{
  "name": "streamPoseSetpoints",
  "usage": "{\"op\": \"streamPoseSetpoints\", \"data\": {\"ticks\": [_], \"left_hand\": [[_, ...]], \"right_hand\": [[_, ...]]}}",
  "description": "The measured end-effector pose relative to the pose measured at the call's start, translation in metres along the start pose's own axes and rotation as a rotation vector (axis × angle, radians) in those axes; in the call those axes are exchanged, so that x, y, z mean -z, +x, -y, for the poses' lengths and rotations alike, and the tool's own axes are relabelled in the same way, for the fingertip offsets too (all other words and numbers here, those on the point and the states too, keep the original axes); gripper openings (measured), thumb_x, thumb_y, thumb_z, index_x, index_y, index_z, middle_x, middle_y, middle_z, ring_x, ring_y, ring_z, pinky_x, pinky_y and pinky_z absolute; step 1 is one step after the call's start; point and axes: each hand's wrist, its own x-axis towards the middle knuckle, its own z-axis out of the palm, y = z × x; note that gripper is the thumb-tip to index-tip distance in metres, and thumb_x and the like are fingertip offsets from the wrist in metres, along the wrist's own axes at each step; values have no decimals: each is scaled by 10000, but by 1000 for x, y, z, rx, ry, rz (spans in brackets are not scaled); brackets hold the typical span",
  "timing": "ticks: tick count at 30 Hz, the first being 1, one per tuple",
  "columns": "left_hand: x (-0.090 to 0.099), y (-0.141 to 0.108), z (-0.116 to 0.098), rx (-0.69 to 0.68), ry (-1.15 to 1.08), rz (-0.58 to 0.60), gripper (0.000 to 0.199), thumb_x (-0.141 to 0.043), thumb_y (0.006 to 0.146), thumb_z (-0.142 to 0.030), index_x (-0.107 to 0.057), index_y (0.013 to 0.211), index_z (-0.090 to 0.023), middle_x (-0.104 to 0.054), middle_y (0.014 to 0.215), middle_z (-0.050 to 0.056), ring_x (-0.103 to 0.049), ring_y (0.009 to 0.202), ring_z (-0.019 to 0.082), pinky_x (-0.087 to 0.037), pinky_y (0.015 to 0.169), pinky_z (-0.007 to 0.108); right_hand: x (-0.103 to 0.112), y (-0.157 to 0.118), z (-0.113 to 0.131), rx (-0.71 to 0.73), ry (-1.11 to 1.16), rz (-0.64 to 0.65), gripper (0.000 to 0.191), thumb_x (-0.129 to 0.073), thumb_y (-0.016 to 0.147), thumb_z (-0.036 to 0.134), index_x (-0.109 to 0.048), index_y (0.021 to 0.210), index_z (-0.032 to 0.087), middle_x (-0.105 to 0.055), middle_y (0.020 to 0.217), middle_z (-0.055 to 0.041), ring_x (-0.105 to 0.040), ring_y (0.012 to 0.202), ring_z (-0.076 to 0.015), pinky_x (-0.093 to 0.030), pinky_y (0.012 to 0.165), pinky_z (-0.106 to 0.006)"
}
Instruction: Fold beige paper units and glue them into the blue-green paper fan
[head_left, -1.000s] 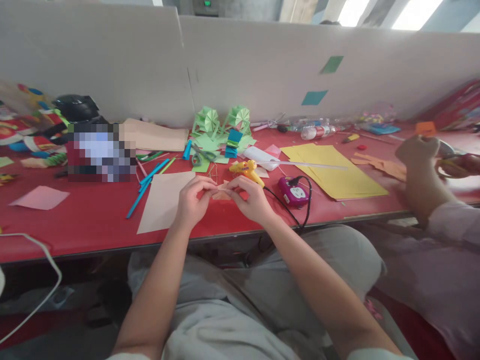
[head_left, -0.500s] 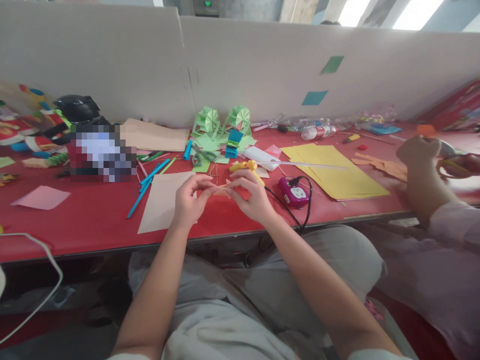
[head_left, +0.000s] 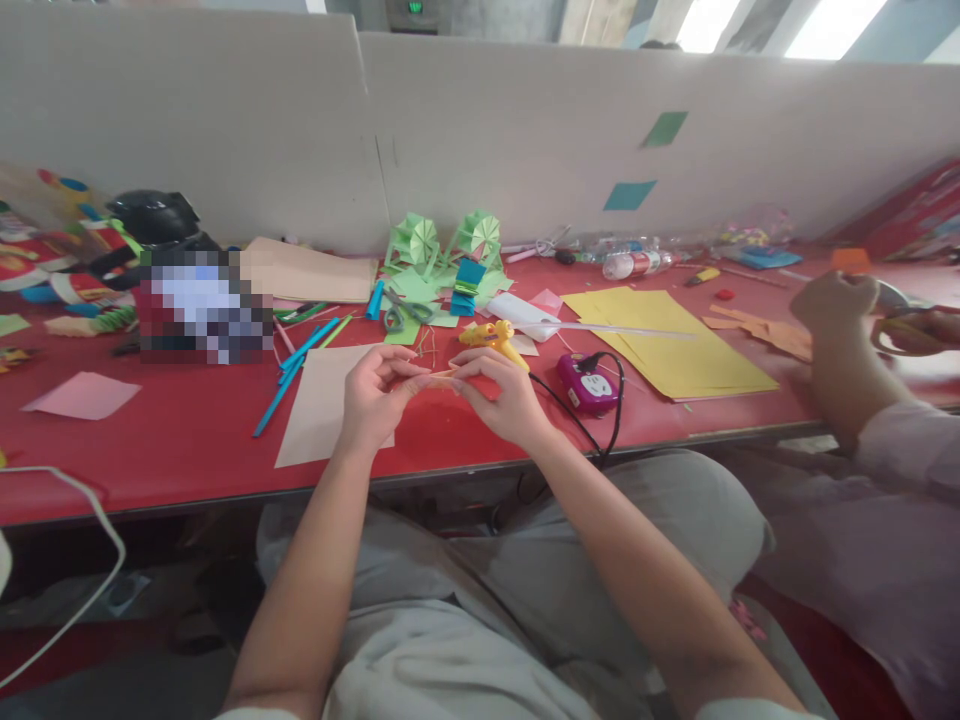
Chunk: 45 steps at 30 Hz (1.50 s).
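Observation:
Above the red table, my left hand (head_left: pixel 377 393) and my right hand (head_left: pixel 502 393) meet fingertip to fingertip. Both pinch a small, thin strip of orange paper (head_left: pixel 442 374), mostly hidden by thumbs and fingers. Just behind my right hand lies a yellow hot glue gun (head_left: pixel 495 338), its black cord running to a purple power socket (head_left: pixel 589 384). A sheet of pale pinkish paper (head_left: pixel 319 410) lies under and left of my left hand. Grey-green scissors (head_left: pixel 405 313) rest behind the hands, near green folded-paper fans (head_left: pixel 415 240) and a blue folded paper (head_left: pixel 466 285).
Blue paper sticks (head_left: pixel 296 372) and a pink square (head_left: pixel 82 395) lie to the left. Yellow sheets (head_left: pixel 675 345), orange scraps (head_left: pixel 765 330) and a plastic bottle (head_left: pixel 637 263) are on the right. A co-worker's hand (head_left: pixel 836 305) is at the far right, beside scissors. A white partition (head_left: pixel 487 130) stands behind.
My left hand has shifted slightly left and down, and the right fingers slightly down, uncovering more of the glue gun. The orange strip stays pinched between both hands.

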Motion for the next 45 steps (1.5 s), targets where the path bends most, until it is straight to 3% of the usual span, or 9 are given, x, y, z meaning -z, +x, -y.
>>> {"op": "streamPoseSetpoints", "data": {"ticks": [6,11,18,22,28,34,39,42,45], "left_hand": [[1,1,2,-27,34,0,352,-885,688,-300,-684,957,-189,-752,808,32,-736,811,184,-576,755,275],[3,3,7,-115,196,59,185,-802,788,-362,-757,851,-193,-745,876,56,-697,829,182,-564,762,291],[4,2,7,-190,316,-1,112,-747,833,-311,-754,806,-203,-720,803,32,-666,788,176,-535,750,288],[4,2,6,-172,286,-6,121,-746,828,-307,-743,799,-190,-721,786,28,-667,771,173,-527,725,278],[2,2,3,-158,247,60,165,-752,827,-348,-736,786,-188,-719,768,33,-661,753,175,-525,703,279],[0,0,0,-187,226,169,118,-742,840,-313,-746,824,-196,-728,834,44,-668,796,177,-530,737,288],[1,0,1,-201,246,217,118,-712,865,-313,-743,840,-202,-726,852,49,-671,809,184,-534,731,290],[1,1,2,-183,254,211,130,-715,862,-327,-737,848,-199,-728,855,46,-672,808,182,-534,737,286],[1,2,5,-137,263,189,133,-723,852,-328,-730,833,-196,-731,832,36,-673,802,180,-533,753,288]], "right_hand": [[0,0,0,18,17,-15,76,-634,934,247,-685,885,219,-723,1007,-78,-688,974,-207,-548,901,-388],[1,0,-1,15,-4,-45,93,-627,936,263,-680,872,222,-716,982,-79,-682,950,-211,-553,868,-393],[1,0,3,7,47,-11,80,-668,919,272,-707,886,210,-725,1021,-89,-693,967,-208,-556,893,-381],[2,0,3,-68,174,37,160,-594,973,298,-711,1017,199,-739,1044,-84,-695,1010,-197,-556,933,-364],[-2,-3,-5,-178,233,-39,224,-649,936,351,-679,1101,202,-741,1068,-83,-716,972,-195,-600,863,-337],[-1,-3,-2,-289,311,113,206,-673,916,389,-719,908,188,-751,823,-40,-724,750,-177,-598,732,-317],[1,-3,2,-334,333,174,234,-646,933,420,-687,908,190,-719,753,-13,-698,578,-156,-564,610,-303],[0,-3,2,-296,291,171,214,-625,947,397,-660,890,193,-695,787,-16,-690,608,-153,-555,587,-293],[-1,-3,1,-149,158,133,162,-605,960,334,-650,876,202,-678,826,-36,-672,740,-174,-561,673,-321]]}}
